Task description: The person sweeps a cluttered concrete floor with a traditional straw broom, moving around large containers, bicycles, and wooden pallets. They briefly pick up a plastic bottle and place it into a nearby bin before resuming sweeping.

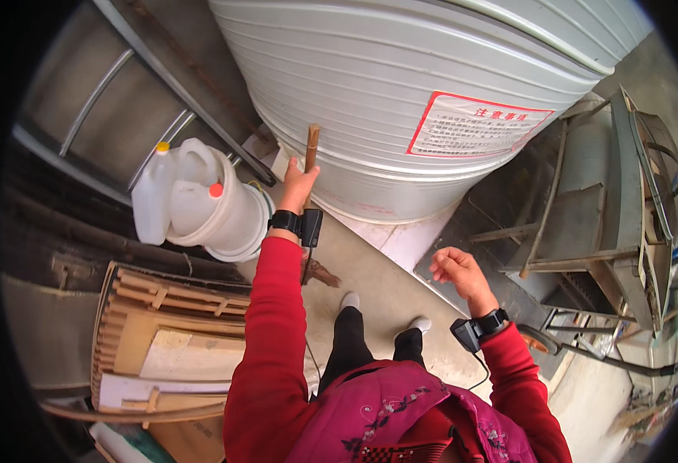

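My left hand (299, 185) grips a wooden or bamboo stick (312, 144) near its upper end, with the thumb along it. The stick stands close to upright, and my wrist hides its middle. Below my wrist a brown, frayed piece (323, 273) shows on the floor; whether it belongs to the stick cannot be told. My right hand (458, 272) hangs in the air with nothing in it, its fingers loosely bent. Ahead of both hands rises a large ribbed grey-white tank (362, 116), which bears a red-framed notice (481, 124).
At left, plastic jugs (153, 199) sit in a white bucket (240, 214) beside a metal ladder (185, 95). Wooden frames and boards (182, 353) lean nearer me. A metal-sided machine (588, 191) and a wheel (539, 338) stand at right. Concrete floor (368, 278) lies around my feet.
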